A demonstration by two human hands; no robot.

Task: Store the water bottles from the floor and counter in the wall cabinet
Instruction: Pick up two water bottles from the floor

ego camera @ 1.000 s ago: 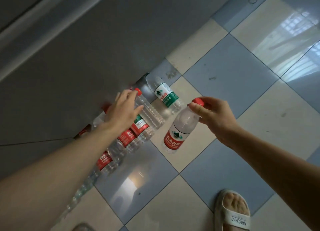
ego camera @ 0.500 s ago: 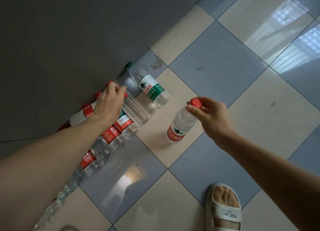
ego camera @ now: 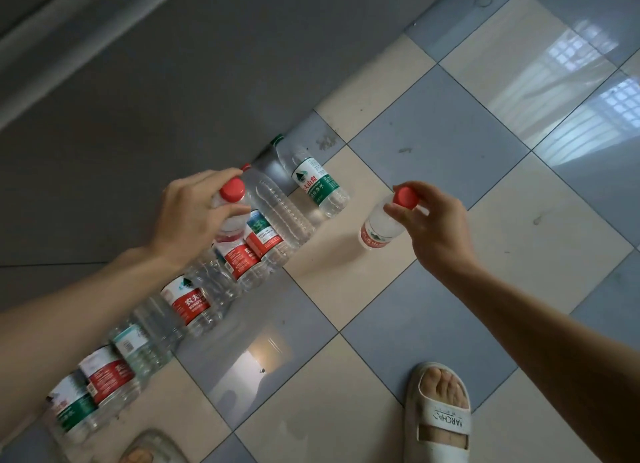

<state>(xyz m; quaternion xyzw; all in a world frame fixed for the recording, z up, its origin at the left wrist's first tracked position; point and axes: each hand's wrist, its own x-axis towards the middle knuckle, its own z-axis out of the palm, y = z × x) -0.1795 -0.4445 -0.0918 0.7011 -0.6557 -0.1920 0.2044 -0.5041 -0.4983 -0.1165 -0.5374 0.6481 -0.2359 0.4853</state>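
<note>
Tiled floor (ego camera: 433,143), grey and cream squares, glossy with window glare; I read it as slick underfoot. Along its left edge runs a dark cabinet front (ego camera: 138,98). Against that front lies the row of water bottles (ego camera: 194,303), mostly on their sides, touching one another, red and green labels mixed; a green-label bottle (ego camera: 317,185) lies at the far end. A white sandal (ego camera: 440,417) stands near the lower right.

My left hand (ego camera: 187,220) has its fingers curled round the neck and shoulder of a red-cap bottle (ego camera: 232,199), raised above the row. My right hand (ego camera: 438,227) pinches the second red-cap bottle (ego camera: 381,227) just below its cap; the bottle hangs clear of the floor, between the row and the sandal.

Handling, as I judge it: both bottles look full, so moderately heavy; the thin ribbed walls will dent under squeeze. The stiff neck ring under the cap is the sound hold for carrying; for placing in the wall cabinet, not in view, a grip round the labelled waist would steady them better.
</note>
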